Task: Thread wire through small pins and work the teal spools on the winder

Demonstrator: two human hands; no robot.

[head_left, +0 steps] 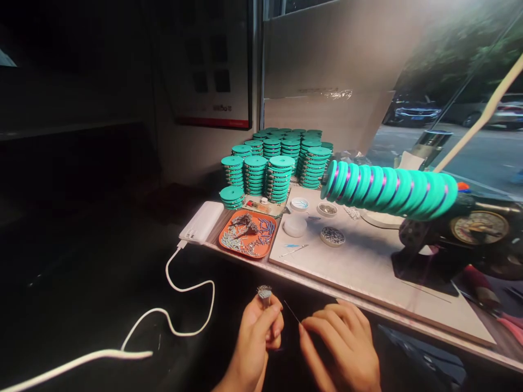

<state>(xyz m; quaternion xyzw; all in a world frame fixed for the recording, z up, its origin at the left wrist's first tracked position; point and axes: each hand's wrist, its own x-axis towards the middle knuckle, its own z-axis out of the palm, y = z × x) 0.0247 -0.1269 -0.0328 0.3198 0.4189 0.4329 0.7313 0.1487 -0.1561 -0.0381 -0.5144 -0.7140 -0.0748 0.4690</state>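
Note:
My left hand (261, 326) is closed around a small upright bundle of thin, pale grey pieces with metallic tips (265, 294). Between thumb and forefinger, my right hand (341, 348) pinches a fine needle-like rod (291, 311) that slants up and left toward the bundle, apart from it. Both hands are in front of the table edge. Just beyond the left hand, an orange tray (229, 251) carries many small blue, pale and silvery pieces. A thin pointed tool (295, 251) and small blue slivers (291, 245) lie on the pale board (368, 272).
Stacks of teal spools (280, 174) stand at the back. More teal spools (388, 188) line a horizontal shaft on a black machine (478, 228) at right. Round dishes (332, 236) of small parts sit on the board. A white power bank (202, 220) trails a white cable (188, 286).

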